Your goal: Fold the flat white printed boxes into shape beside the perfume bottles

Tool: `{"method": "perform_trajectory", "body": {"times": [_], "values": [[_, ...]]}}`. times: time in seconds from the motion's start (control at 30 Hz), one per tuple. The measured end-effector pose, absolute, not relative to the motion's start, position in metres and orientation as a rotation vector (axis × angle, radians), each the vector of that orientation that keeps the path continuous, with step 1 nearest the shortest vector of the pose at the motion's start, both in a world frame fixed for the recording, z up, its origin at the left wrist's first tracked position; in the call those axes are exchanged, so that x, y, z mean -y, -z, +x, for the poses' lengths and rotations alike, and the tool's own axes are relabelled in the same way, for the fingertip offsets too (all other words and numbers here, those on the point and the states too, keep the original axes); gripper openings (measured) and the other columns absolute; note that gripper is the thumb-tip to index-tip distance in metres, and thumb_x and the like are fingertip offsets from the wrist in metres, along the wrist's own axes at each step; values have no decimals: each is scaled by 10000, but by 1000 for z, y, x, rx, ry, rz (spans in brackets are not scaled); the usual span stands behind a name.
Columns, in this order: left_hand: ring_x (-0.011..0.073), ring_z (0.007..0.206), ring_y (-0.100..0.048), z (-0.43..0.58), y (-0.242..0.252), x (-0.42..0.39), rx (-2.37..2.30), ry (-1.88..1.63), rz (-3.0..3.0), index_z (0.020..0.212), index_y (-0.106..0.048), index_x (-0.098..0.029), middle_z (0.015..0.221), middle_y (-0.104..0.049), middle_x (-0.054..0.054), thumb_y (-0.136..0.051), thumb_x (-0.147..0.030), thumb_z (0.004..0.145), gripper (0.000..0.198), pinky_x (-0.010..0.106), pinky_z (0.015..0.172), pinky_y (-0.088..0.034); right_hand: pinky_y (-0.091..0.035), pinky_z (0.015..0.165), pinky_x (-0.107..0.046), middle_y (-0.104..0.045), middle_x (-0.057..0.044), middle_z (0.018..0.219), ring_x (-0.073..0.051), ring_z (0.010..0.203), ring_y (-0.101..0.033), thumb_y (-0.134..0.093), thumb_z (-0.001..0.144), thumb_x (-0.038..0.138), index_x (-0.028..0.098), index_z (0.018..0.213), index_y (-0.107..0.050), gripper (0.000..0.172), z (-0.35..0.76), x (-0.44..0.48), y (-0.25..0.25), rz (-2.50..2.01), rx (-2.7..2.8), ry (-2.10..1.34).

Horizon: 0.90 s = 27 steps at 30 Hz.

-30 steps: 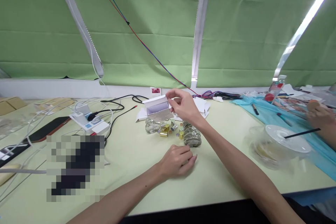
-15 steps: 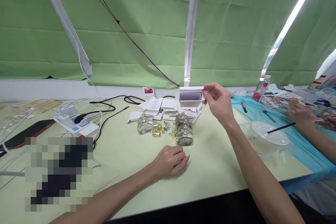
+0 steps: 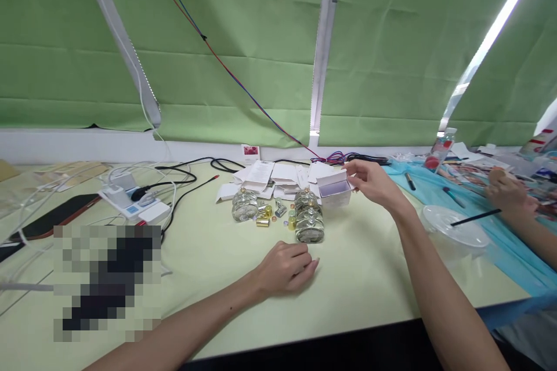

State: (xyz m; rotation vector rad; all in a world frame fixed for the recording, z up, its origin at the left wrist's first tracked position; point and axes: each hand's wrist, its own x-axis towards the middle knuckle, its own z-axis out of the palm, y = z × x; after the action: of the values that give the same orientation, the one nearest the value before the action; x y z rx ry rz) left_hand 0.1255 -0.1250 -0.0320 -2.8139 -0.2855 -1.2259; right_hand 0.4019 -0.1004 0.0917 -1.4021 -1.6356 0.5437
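Observation:
My right hand (image 3: 369, 182) pinches the upper edge of a small white carton (image 3: 336, 198), which is open at the top and pale lilac inside. The carton is tilted, behind and to the right of two glass perfume bottles (image 3: 310, 231) standing one behind the other. My left hand (image 3: 287, 269) lies on the table just in front of those bottles, its fingers curled in with nothing visible in them. Another glass bottle (image 3: 245, 206) stands to the left. Between the bottles are scattered several gold and silver caps (image 3: 263, 222) and small rings.
Flattened white cartons (image 3: 260, 177) are heaped behind the bottles. A power strip (image 3: 134, 200) with tangled cables and a dark phone-like slab (image 3: 58, 215) lie left. A lidded plastic tub (image 3: 455, 226) stands right, near a co-worker's hand (image 3: 509, 194) over a blue sheet (image 3: 474, 203).
My right hand has lowered the carton towards the table and tipped it, so its lilac inside shows from above. My left hand stays in place. The view has shifted slightly.

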Motion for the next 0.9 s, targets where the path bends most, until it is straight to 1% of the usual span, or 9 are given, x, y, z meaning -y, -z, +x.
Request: {"method": "perform_trajectory", "body": {"times": [0.13,0.23,0.27,0.37,0.47,0.6,0.7,0.8,0.9], "values": [[86,487,-402,126,31,126,296,1216,-2820,611,-482,-180,559,-483,-27,-467,-158,1015,405,280,472,-267,-511,646,-297,-705,-77,976,-164,717,-639,-576,763,201,166,1060,-664,311,414,106,-91,-1458,1811,-648],[84,483,-406,126,31,126,303,1207,-2833,609,-488,-178,557,-483,-25,-467,-161,1014,406,273,464,-263,-495,640,-292,-700,-61,909,-185,733,-647,-587,810,240,180,1163,-650,364,429,109,-91,-1529,1937,-709],[84,481,-406,126,31,126,306,1201,-2840,609,-491,-178,557,-484,-24,-467,-163,1013,405,273,461,-259,-497,650,-297,-709,-62,930,-195,753,-658,-591,819,255,194,1196,-642,385,433,109,-90,-1555,1973,-727],[83,479,-410,126,31,126,320,1188,-2858,608,-496,-178,559,-486,-24,-469,-168,1012,405,276,456,-253,-531,722,-334,-735,-95,1098,-227,812,-698,-604,799,267,204,1241,-643,449,442,110,-89,-1594,2059,-839],[84,479,-410,126,31,125,327,1177,-2870,603,-494,-178,558,-486,-23,-472,-168,1009,406,283,454,-249,-549,785,-365,-722,-125,1229,-255,863,-717,-604,777,262,198,1275,-643,504,442,111,-90,-1670,2104,-890],[84,475,-393,126,31,125,312,1185,-2890,599,-486,-177,555,-479,-23,-480,-176,1005,406,286,449,-237,-548,845,-364,-681,-145,1348,-317,1088,-689,-639,717,227,213,1278,-667,562,435,113,-94,-1812,2233,-825],[87,469,-377,127,30,125,307,1180,-2903,594,-484,-179,546,-464,-23,-479,-184,1007,412,288,445,-225,-540,916,-376,-653,-164,1400,-342,1211,-653,-692,693,219,224,1404,-606,716,429,111,-92,-1956,2232,-852],[87,464,-364,126,30,124,297,1172,-2923,596,-493,-178,547,-463,-25,-482,-184,1003,407,285,439,-218,-516,995,-388,-620,-185,1442,-343,1281,-628,-764,658,214,224,1535,-490,918,426,106,-86,-2060,2206,-966],[87,465,-359,126,30,124,315,1160,-2942,597,-496,-176,547,-467,-26,-495,-185,997,399,286,438,-205,-505,1022,-386,-558,-211,1514,-339,1308,-615,-851,592,233,229,1619,-366,1136,424,99,-77,-2053,2191,-1137]]}}
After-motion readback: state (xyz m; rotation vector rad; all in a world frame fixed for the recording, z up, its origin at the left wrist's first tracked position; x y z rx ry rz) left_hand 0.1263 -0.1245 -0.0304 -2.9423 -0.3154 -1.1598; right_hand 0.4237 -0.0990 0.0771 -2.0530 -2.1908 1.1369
